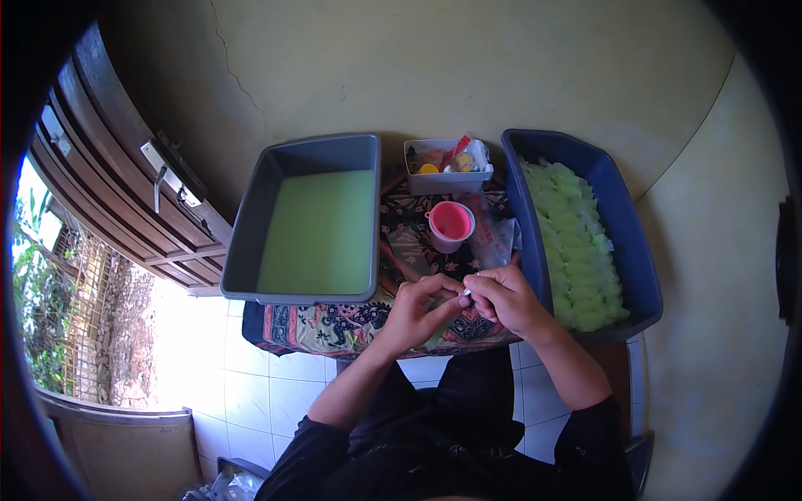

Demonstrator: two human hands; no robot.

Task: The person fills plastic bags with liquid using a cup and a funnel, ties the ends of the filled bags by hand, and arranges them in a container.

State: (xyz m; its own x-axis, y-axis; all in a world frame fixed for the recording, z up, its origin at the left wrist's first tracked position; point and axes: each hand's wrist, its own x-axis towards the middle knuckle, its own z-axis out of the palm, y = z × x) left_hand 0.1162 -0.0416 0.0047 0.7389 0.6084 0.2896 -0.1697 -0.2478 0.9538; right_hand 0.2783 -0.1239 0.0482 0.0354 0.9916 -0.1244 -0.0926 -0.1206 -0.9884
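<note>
My left hand (422, 313) and my right hand (507, 301) meet over the front of the table, fingers pinched together. Between them is the whitish twisted neck of a small plastic bag (466, 293). Pale green shows below my left fingers, and most of the bag is hidden by that hand. Just beyond my hands stands a cup with a pink inside (451, 221). Beside it lie clear plastic bags (493, 242). To the left, a grey tub (378, 209) holds pale green liquid. To the right, a blue-grey tub (639, 275) holds many filled green bags (576, 242).
A white box (447, 184) with small items stands against the wall behind the cup. A patterned cloth (326, 330) covers the table. An open wooden door (125, 184) is at the left. Near the floor, a container with plastic (238, 484) sits at the lower left.
</note>
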